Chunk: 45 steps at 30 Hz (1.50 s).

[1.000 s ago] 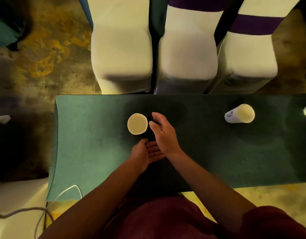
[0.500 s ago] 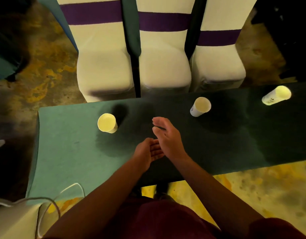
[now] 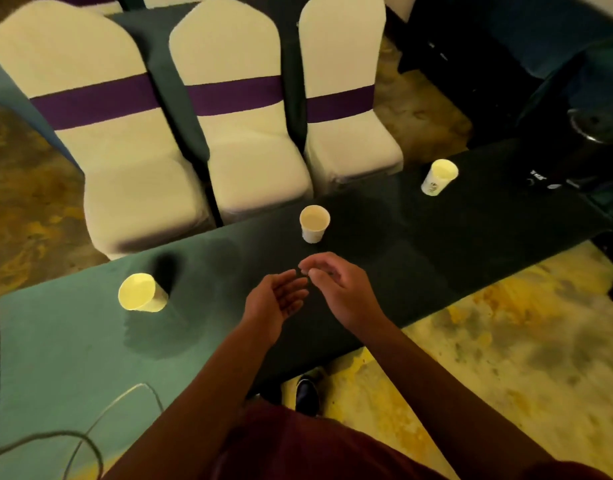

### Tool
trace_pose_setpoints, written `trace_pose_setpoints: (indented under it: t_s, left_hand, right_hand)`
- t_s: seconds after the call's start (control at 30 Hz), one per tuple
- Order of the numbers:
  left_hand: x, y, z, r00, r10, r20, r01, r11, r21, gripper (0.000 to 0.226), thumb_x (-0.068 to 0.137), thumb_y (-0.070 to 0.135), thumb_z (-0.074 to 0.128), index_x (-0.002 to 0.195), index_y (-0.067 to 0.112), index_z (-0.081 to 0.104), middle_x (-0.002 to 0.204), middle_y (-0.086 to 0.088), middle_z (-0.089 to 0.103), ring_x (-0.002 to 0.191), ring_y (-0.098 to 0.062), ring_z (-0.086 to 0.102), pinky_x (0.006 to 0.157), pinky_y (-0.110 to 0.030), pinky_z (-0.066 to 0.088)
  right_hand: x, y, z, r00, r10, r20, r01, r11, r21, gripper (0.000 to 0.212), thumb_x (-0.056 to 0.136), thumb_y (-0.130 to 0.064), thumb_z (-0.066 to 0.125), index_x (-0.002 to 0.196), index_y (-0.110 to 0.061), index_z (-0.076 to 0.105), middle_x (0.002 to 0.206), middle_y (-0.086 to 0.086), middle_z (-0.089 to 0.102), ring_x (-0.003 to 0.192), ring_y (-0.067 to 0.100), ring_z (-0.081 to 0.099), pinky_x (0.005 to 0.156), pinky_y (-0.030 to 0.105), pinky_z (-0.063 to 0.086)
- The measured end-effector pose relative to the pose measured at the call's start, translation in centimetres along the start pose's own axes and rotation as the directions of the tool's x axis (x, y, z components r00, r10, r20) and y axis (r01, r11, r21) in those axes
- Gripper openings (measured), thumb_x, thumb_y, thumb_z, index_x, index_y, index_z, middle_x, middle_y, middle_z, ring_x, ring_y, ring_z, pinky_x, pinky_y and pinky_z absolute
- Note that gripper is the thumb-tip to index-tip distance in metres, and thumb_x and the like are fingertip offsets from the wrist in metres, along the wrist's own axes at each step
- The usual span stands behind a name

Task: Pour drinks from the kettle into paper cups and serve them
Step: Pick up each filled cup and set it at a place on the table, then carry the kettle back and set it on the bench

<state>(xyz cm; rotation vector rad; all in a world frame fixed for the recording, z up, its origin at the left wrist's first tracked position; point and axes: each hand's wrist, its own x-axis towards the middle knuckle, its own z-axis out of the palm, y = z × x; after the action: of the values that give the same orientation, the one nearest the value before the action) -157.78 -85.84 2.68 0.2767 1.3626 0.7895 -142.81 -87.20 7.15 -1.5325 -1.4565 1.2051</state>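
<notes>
Three white paper cups stand upright on the long green table (image 3: 73, 358): one cup (image 3: 140, 293) at the left, one cup (image 3: 313, 224) in the middle, one cup (image 3: 438, 176) at the far right. My left hand (image 3: 275, 299) and my right hand (image 3: 336, 285) hover together above the table, just in front of the middle cup. Both have loosely curved fingers and hold nothing. Their fingertips nearly meet. No kettle is in sight.
Three white-covered chairs (image 3: 249, 143) with purple sashes stand side by side behind the table. A thin cable (image 3: 90, 427) loops over the table's near left corner. A dark appliance (image 3: 547, 181) lies at the table's far right end. My shoe (image 3: 307, 393) shows under the table edge.
The view has swung to the right and lifted, so the cups shifted left and a third cup came fully into sight. Both hands rose off the table and their fingers curled slightly.
</notes>
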Motion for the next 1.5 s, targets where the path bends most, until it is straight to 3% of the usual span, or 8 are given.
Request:
trace_pose_setpoints:
  t_s: [0.2, 0.33, 0.67, 0.87, 1.13, 1.37, 1.5]
  left_hand:
    - [0.4, 0.1, 2.7, 0.997, -0.059, 0.058, 0.053, 0.994, 0.093, 0.040, 0.103, 0.027, 0.035, 0.117, 0.008, 0.067, 0.104, -0.012, 0.077, 0.098, -0.027, 0.071, 0.080, -0.036, 0.054]
    - [0.5, 1.2, 4.8, 0.991, -0.076, 0.106, 0.061, 0.988, 0.143, 0.039, 0.104, 0.027, 0.036, 0.116, 0.008, 0.067, 0.104, -0.015, 0.076, 0.098, -0.028, 0.070, 0.082, -0.038, 0.054]
    - [-0.3, 3.4, 11.8, 0.950, -0.020, 0.313, -0.049, 0.976, 0.210, 0.036, 0.104, 0.028, 0.037, 0.112, 0.012, 0.068, 0.098, -0.010, 0.078, 0.097, -0.025, 0.071, 0.078, -0.035, 0.053]
    - [-2.0, -0.1, 17.8, 0.933, -0.052, 0.356, -0.046, 0.964, 0.262, 0.040, 0.105, 0.029, 0.031, 0.110, 0.013, 0.067, 0.102, -0.012, 0.075, 0.096, -0.025, 0.069, 0.078, -0.035, 0.052]
    - [-3.7, -6.7, 28.8, 0.927, -0.067, 0.369, -0.044, 0.958, 0.284, 0.038, 0.104, 0.027, 0.032, 0.110, 0.014, 0.068, 0.097, -0.010, 0.077, 0.096, -0.023, 0.071, 0.080, -0.034, 0.054]
    - [-4.0, -10.5, 38.1, 0.928, -0.093, 0.361, -0.010, 0.961, 0.275, 0.037, 0.104, 0.028, 0.036, 0.112, 0.012, 0.068, 0.105, -0.012, 0.076, 0.102, -0.025, 0.070, 0.080, -0.036, 0.054]
    - [-2.9, -11.7, 40.0, 0.925, -0.100, 0.366, 0.006, 0.968, 0.252, 0.039, 0.103, 0.029, 0.036, 0.115, 0.011, 0.068, 0.106, -0.013, 0.076, 0.098, -0.025, 0.070, 0.080, -0.037, 0.053]
  right_hand:
    - [-1.9, 0.1, -3.3, 0.974, 0.034, -0.224, -0.027, 0.999, 0.036, 0.018, 0.098, -0.018, 0.055, 0.098, -0.018, 0.073, 0.095, -0.005, 0.075, 0.092, 0.009, 0.071, 0.085, 0.033, 0.059]
    - [-3.0, -0.2, -4.9, 0.965, 0.087, -0.249, -0.077, 0.996, 0.051, 0.020, 0.095, -0.021, 0.054, 0.093, -0.016, 0.074, 0.089, 0.001, 0.076, 0.087, 0.013, 0.072, 0.084, 0.039, 0.059]
    - [-6.0, -0.7, -10.8, 0.887, 0.097, -0.451, -0.005, 0.980, 0.201, 0.026, 0.102, -0.007, 0.050, 0.093, -0.003, 0.074, 0.091, 0.008, 0.079, 0.087, 0.018, 0.075, 0.080, 0.030, 0.058]
    - [-9.2, 1.5, -15.9, 0.840, 0.083, -0.536, 0.056, 0.969, 0.239, 0.024, 0.099, -0.016, 0.053, 0.091, -0.010, 0.074, 0.089, 0.008, 0.079, 0.087, 0.018, 0.075, 0.079, 0.031, 0.057]
    - [-14.3, 5.6, -27.2, 0.821, 0.083, -0.565, 0.078, 0.964, 0.255, 0.025, 0.102, -0.002, 0.049, 0.098, 0.011, 0.069, 0.082, 0.001, 0.078, 0.078, 0.008, 0.073, 0.073, 0.023, 0.056]
    - [-17.3, 9.9, -37.2, 0.768, 0.161, -0.620, 0.066, 0.943, 0.326, 0.026, 0.103, 0.000, 0.046, 0.094, -0.003, 0.071, 0.080, -0.003, 0.078, 0.078, 0.005, 0.073, 0.070, 0.026, 0.055]
    - [-16.6, 10.6, -38.9, 0.748, 0.184, -0.638, 0.050, 0.943, 0.330, 0.028, 0.103, -0.001, 0.047, 0.092, -0.011, 0.071, 0.082, -0.004, 0.077, 0.079, 0.004, 0.072, 0.072, 0.028, 0.056]
